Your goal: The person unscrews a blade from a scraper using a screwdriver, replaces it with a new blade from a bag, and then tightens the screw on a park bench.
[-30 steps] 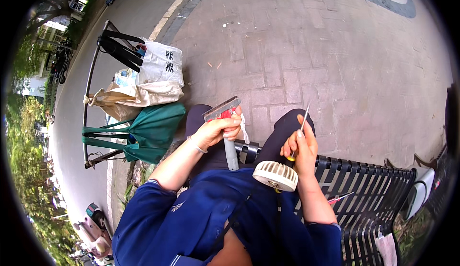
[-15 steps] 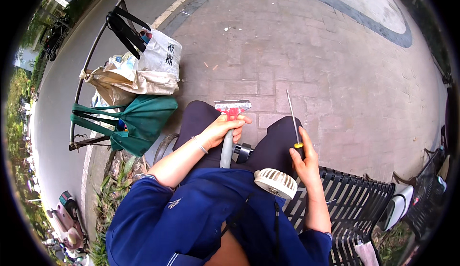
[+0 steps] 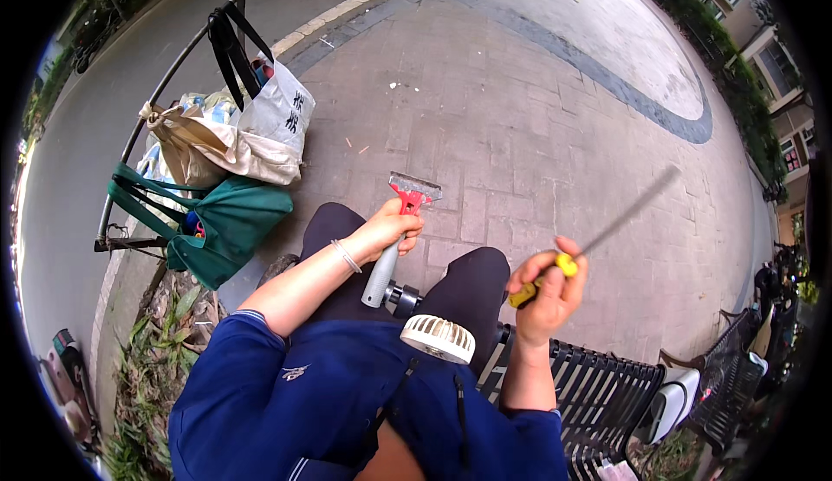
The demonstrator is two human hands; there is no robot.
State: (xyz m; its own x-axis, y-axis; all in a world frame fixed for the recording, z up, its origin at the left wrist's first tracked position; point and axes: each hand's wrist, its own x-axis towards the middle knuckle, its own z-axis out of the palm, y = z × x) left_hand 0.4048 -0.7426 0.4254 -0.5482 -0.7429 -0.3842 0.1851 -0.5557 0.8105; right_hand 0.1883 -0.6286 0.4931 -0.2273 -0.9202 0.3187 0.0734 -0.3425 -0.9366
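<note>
Scraper [image 3: 394, 234]: grey handle, red head, flat metal blade at the far end; gripped around the upper handle by the left hand [image 3: 392, 228], held over the left knee, blade end pointing away toward the paving, handle butt angled back toward the lap. Screwdriver [image 3: 598, 237]: yellow handle with black trim, long thin metal shaft, blurred; clasped in the right hand [image 3: 548, 295] above the right knee, shaft slanting up and to the right. Well apart from the scraper, not touching.
</note>
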